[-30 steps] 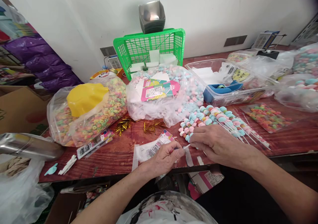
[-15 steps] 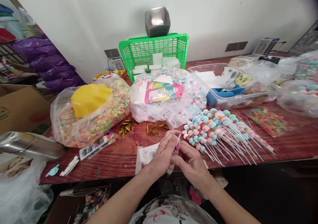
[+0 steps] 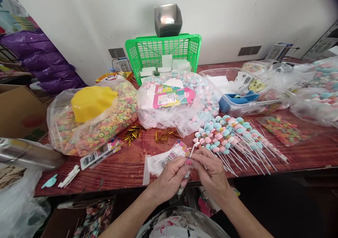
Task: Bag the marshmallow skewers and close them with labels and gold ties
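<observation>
Near the table's front edge, my left hand pinches the gathered pink neck of a small wrapped candy skewer, whose white stick points up. Close beside it, my right hand has its fingers pressed together at the same neck. Clear printed bags lie flat just behind my left hand. To the right is a pile of pink and blue marshmallow skewers with white sticks. Gold twist ties lie behind the printed bags.
A large marshmallow bag stands before a green basket. Ring candy with a yellow scoop fills a bag at left, near a steel flask. A clear bin and a gummy packet are at right.
My hands have shifted a little lower and changed their grip, so the pink neck and the wrapped skewer show more. The printed bags behind them are more exposed. The view has shifted slightly.
</observation>
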`<control>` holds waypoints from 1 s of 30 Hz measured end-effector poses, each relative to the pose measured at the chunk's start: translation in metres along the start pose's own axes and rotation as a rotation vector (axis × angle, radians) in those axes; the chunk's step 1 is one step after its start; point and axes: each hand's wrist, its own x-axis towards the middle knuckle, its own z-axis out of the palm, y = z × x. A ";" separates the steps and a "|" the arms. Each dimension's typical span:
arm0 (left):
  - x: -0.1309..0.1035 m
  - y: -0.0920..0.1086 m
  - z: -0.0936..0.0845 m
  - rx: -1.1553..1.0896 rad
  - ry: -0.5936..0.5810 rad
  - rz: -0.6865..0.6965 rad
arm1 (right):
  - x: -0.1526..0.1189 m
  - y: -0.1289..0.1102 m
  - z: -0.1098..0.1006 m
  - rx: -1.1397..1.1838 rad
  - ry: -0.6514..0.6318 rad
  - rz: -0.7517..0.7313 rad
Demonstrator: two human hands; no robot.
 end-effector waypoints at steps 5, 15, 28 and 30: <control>0.002 -0.008 0.004 -0.240 -0.027 -0.136 | 0.001 0.000 -0.002 0.004 0.029 0.041; 0.002 -0.009 -0.018 -0.388 -0.310 -0.363 | 0.020 0.003 -0.039 -0.585 -0.553 -0.595; -0.029 -0.003 -0.032 0.795 0.005 0.066 | 0.013 0.019 0.009 -0.308 -0.586 -0.115; -0.030 -0.008 -0.039 0.639 0.057 -0.049 | 0.016 0.016 0.014 -0.394 -0.474 -0.301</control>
